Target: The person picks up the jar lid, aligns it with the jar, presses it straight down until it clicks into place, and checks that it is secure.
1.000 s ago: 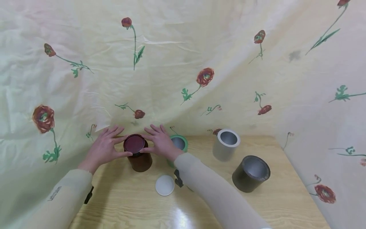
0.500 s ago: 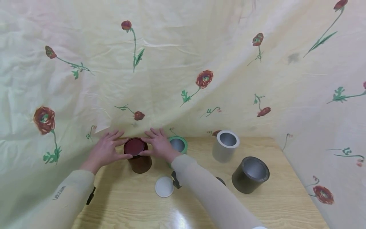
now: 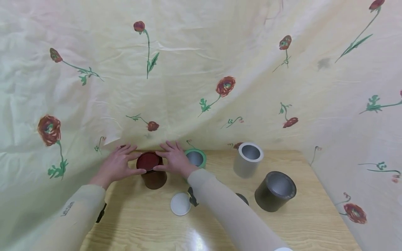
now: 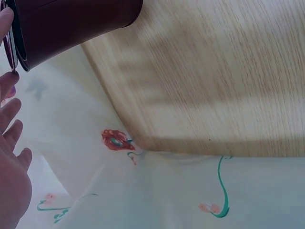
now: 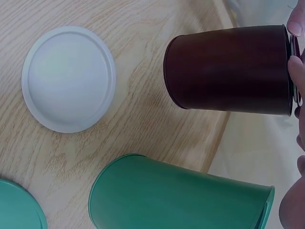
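A dark red lid point(image 3: 148, 161) is at the mouth of a dark reddish-brown canister point(image 3: 154, 181), which stands upright near the table's back edge. My left hand point(image 3: 115, 164) holds the lid's left side between thumb and forefinger, the other fingers spread away. On the opposite side, my right hand point(image 3: 176, 159) holds the lid's edge the same way. From the right wrist, the lid point(image 5: 297, 95) shows slightly beyond the canister's rim, partly covered by fingers. The left wrist view catches only the lid's edge point(image 4: 10, 52) and fingertips at the far left.
A white lid point(image 3: 180, 204) lies in front. Behind my right hand stands a green canister point(image 3: 203, 163); a green lid point(image 5: 19, 205) lies nearby. A white canister point(image 3: 244, 169), a black canister point(image 3: 267, 195) and a dark lid point(image 3: 242, 198) are to the right. Flowered cloth hangs behind.
The lid seems to sit slightly lower on the canister than a second ago. Both hands keep nearly the same place. The dark lid beside my right forearm has come into view.
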{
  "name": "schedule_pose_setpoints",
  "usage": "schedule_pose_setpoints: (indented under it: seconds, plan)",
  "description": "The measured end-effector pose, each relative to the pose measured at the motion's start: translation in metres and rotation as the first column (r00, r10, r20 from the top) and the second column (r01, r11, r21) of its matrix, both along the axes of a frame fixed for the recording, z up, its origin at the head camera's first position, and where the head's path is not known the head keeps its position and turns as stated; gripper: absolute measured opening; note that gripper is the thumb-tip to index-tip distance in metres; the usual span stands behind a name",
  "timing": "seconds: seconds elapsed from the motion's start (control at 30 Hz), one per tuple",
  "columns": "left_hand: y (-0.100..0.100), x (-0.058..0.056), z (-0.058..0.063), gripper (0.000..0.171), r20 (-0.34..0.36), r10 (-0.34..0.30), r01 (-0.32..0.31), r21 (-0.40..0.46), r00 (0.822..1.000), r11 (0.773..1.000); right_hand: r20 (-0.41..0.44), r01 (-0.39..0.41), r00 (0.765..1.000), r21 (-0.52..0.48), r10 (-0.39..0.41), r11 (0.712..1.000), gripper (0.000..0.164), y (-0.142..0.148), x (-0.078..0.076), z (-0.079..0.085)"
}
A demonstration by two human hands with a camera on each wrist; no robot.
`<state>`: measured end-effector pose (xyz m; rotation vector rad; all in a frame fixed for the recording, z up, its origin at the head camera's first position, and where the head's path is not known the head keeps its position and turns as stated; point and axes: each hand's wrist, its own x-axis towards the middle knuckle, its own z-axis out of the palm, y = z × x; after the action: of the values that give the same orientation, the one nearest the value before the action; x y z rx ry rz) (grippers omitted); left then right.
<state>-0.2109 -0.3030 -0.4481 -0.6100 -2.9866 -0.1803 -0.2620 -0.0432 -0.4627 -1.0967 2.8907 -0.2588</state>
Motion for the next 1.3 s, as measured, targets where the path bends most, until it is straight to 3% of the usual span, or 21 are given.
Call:
schedule_pose_setpoints:
  seconds: [0.3, 0.57, 1.3]
  plan:
    - [0.001, -0.002, -0.003, 0.081, 0.037, 0.014, -0.013, -0.012, 0.999, 1.000, 0.039, 0.006, 0.999, 0.035, -0.007, 0.999, 0.071, -0.002, -0.001, -0.001]
    - [0.003, 0.006, -0.001, 0.082, 0.066, 0.028, -0.026, -0.037, 0.997, 0.999, 0.026, -0.007, 1.000, 0.077, 0.005, 0.997, 0.071, -0.002, 0.002, 0.000]
    - [0.007, 0.011, 0.001, 0.081, 0.038, 0.026, -0.022, -0.099, 0.999, 0.995, -0.002, 0.003, 1.000, 0.095, -0.003, 0.995, 0.068, -0.002, 0.012, 0.004]
